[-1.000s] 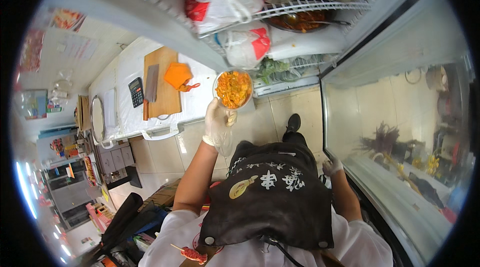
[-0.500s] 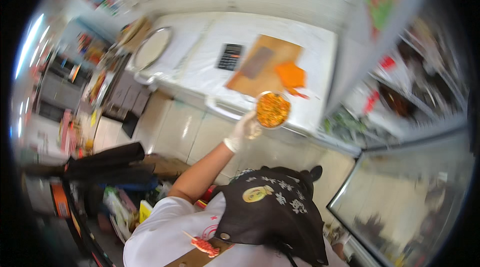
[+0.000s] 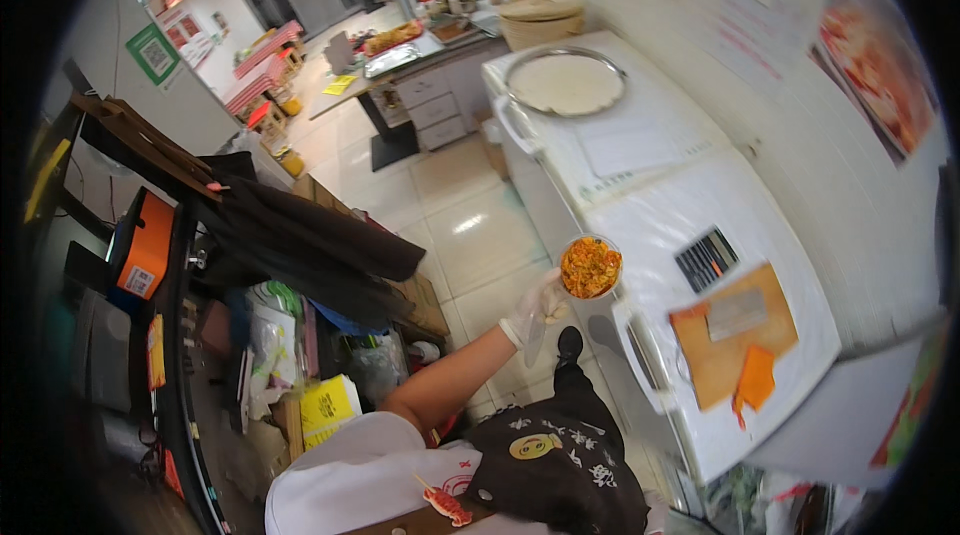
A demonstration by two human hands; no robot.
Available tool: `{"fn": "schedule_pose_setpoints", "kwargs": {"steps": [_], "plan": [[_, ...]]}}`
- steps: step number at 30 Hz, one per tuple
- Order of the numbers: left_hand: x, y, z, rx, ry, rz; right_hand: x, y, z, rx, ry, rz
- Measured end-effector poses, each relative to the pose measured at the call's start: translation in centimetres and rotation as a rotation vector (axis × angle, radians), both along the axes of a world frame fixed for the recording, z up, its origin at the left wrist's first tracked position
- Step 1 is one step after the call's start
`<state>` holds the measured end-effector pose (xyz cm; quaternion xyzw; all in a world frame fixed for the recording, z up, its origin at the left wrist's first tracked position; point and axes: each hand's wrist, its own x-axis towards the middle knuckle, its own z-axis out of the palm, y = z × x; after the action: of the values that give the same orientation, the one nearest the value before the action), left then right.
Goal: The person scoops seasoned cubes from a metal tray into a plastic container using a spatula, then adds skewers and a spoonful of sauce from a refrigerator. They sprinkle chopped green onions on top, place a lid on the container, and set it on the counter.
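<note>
My left hand point(image 3: 541, 311), in a thin whitish glove, is closed on the side of a round bowl of orange, chopped food point(image 3: 590, 267) with green bits. I hold the bowl out in front of me, beside the edge of a long white chest with handles point(image 3: 640, 197). On the chest, to the bowl's right, lies a wooden cutting board point(image 3: 692, 355). A flat-bladed cleaver point(image 3: 737, 315) and an orange piece of food or cloth point(image 3: 756, 377) rest on the board. My right hand is not in view.
A black calculator point(image 3: 706, 260) lies near the board. Farther back on the chest is a round metal tray of white contents point(image 3: 567, 82). Dark garments point(image 3: 300, 220) hang at left above cluttered shelves. A counter point(image 3: 440, 60) with trays stands ahead; part of a fridge shows at lower right.
My view and body have turned left, so the fridge has slid mostly out at lower right and the counter ahead shows more. The bowl stays in my left hand.
</note>
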<state>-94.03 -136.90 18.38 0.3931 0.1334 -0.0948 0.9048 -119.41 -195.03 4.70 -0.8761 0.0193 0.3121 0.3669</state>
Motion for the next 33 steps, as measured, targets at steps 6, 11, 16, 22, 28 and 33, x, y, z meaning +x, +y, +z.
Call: {"fn": "schedule_pose_setpoints", "kwargs": {"steps": [6,11,16,22,28,33], "plan": [[6.4,15.1,0.2,0.023,-0.129,0.177,28.4,18.5,10.2,0.492,0.109,-0.271],[12.1,29.5,2.1,0.026,-0.057,0.411,49.1,42.5,18.3,0.493,-0.144,0.035],[17.2,45.2,0.9,-0.016,-0.021,0.611,61.6,70.6,25.6,0.604,-0.121,0.397],[24.7,66.1,-4.5,-0.076,-0.150,0.773,70.3,98.0,20.7,0.436,-0.179,1.112],[30.3,87.9,-6.2,0.008,-0.136,0.686,75.6,111.3,7.7,-0.266,0.120,1.298],[35.6,103.2,-2.7,0.101,0.003,0.664,80.6,119.2,6.2,-0.022,0.210,0.985]]}}
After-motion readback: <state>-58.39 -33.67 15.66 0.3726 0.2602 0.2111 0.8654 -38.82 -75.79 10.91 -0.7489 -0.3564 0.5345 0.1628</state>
